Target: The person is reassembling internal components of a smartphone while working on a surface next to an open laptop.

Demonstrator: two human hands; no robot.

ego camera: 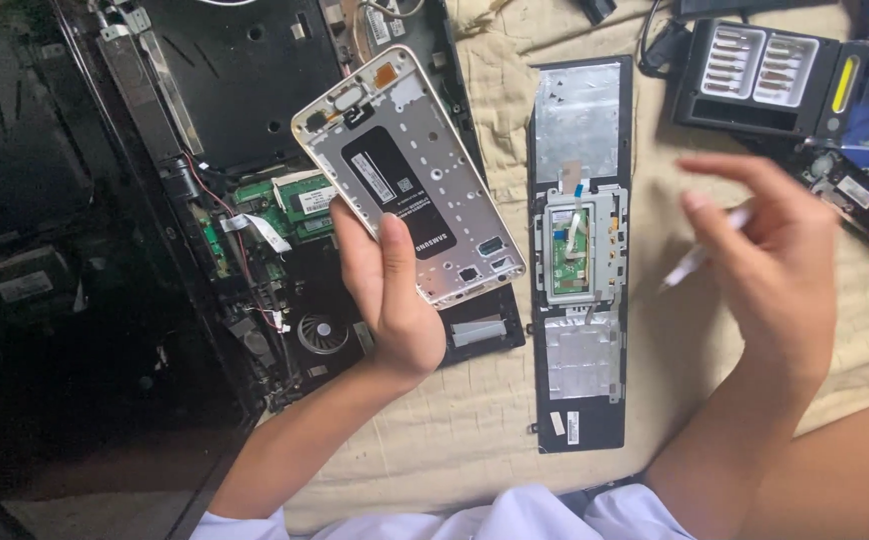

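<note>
In the head view, the left hand [387, 300] holds an opened smartphone [408, 175] up off the surface, tilted with its top toward the upper left. The thumb lies across the phone's exposed white inner frame and black battery, and the other fingers wrap behind the lower edge, so the hand is pinched on the phone. The phone hangs over a dismantled laptop base [285, 180], whose green circuit boards, red wires and round cooling fan [322, 333] show just left of the hand.

The right hand [770, 265] is raised over the beige cloth [455, 420] that covers the surface, well apart from the phone. Its fingers are loosely curled around a thin white tool [700, 255], probably a pen-like screwdriver, pinched between thumb and forefinger with its tip pointing down and left; motion blur hides its exact shape.

Between the two hands a long black palmrest panel [580, 260] lies flat on the cloth, inner side up, with silver foil patches and a touchpad board in its middle. At the upper right sits an open black screwdriver bit case [770, 80] with rows of metal bits and a yellow strip. A white garment [515, 515] shows at the bottom edge.
</note>
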